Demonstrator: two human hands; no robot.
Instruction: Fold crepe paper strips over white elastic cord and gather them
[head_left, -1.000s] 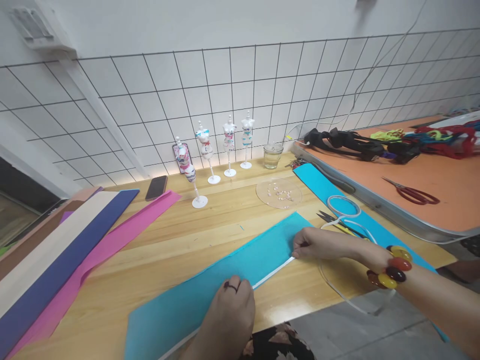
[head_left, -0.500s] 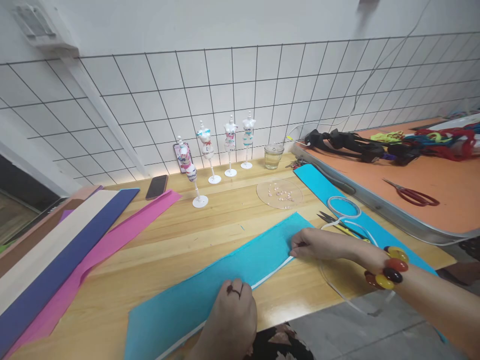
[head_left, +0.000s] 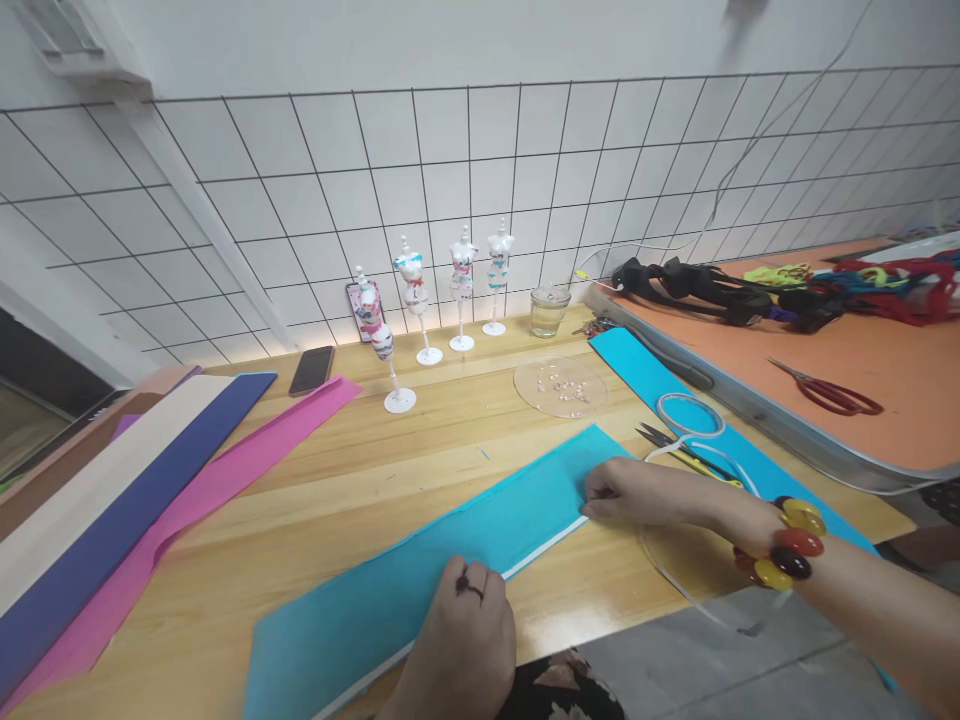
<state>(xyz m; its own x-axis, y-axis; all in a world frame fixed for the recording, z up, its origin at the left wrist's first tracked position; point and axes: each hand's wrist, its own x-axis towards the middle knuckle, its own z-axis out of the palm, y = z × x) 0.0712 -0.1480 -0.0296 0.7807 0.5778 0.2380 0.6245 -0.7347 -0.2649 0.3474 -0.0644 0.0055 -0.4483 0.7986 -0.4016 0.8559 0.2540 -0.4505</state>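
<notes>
A long turquoise paper strip lies slanted across the wooden table, with a thin white band running along its near edge. My left hand, with a ring on one finger, presses on the strip's near edge at the middle. My right hand, a chunky bead bracelet on its wrist, pinches the strip's right end where the white band meets it.
Small yellow-handled scissors and a coil of white band lie on a second turquoise sheet. Behind stand several small mannequins, a glass, a clear dish of beads and a phone. Coloured paper strips lie left; an orange board with red scissors lies right.
My left hand has slid slightly forward along the strip's near edge. My right hand stays at the strip's right end. The view has shifted a little.
</notes>
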